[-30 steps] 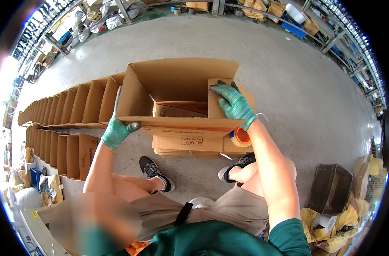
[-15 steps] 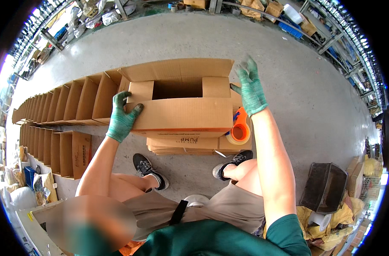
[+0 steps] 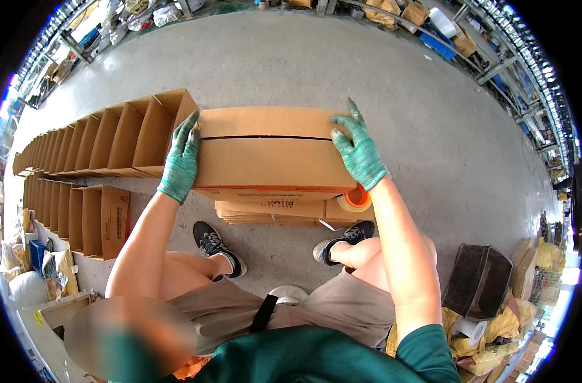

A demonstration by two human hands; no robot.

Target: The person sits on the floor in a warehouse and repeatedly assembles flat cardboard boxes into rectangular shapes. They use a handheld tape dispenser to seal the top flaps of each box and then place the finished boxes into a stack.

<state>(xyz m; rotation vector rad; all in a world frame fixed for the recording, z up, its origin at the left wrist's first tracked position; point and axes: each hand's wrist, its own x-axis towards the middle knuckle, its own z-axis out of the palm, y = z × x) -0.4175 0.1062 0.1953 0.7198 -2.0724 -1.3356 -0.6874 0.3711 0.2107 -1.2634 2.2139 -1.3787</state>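
Note:
A brown cardboard box (image 3: 272,163) lies across in front of me, its two long top flaps folded inward with a narrow dark gap between them. My left hand (image 3: 181,159), in a green glove, lies along the box's left edge with fingers stretched out. At the right edge is my right hand (image 3: 359,147), also gloved, its fingers spread and their tips over the top corner. The box rests on a stack of flattened cartons (image 3: 272,214). An orange tape dispenser (image 3: 361,196) with a roll of tape sits beside the box's near right corner, partly hidden by it.
Two rows of upright open cartons stand at left, a long far row (image 3: 115,139) and a shorter near row (image 3: 93,220). A black bin (image 3: 479,281) and yellowish sacks (image 3: 498,338) lie at right. Metal racks (image 3: 495,67) line the far side.
The far long flap, upright before, now lies folded down, and the short end flaps are covered. My right hand came from beside the box onto its right edge; my left hand shifted along the left edge.

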